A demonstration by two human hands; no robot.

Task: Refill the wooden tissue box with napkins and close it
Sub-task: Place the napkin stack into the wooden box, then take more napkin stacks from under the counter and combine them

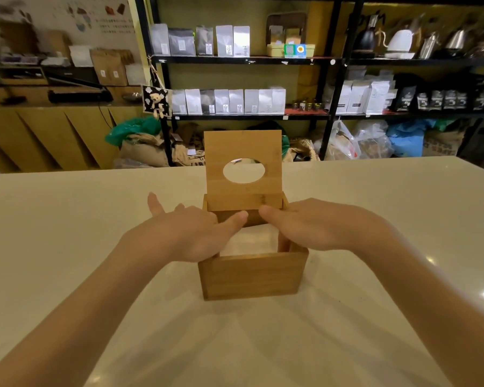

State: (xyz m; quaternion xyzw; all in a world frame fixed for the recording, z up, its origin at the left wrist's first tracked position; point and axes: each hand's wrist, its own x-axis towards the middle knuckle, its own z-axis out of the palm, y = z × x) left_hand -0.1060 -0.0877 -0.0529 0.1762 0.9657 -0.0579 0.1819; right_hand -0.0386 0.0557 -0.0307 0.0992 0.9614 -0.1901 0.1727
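Observation:
A wooden tissue box [252, 276] stands on the white table [67, 233] in front of me. Its lid [242, 152], with an oval hole, stands upright at the far side. White napkins [248, 241] lie inside the box. My left hand [190, 233] rests over the box's left wall with its fingers reaching into the opening. My right hand [316, 224] sits over the right wall, thumb pointing toward the left hand, fingers dipping inside. Whether either hand pinches the napkins is hidden.
Beyond the table's far edge stands a black shelf rack [330, 88] with coffee bags and kettles. Sacks and plastic bags [372, 141] lie on the floor under it. A wooden counter [53, 135] runs along the left.

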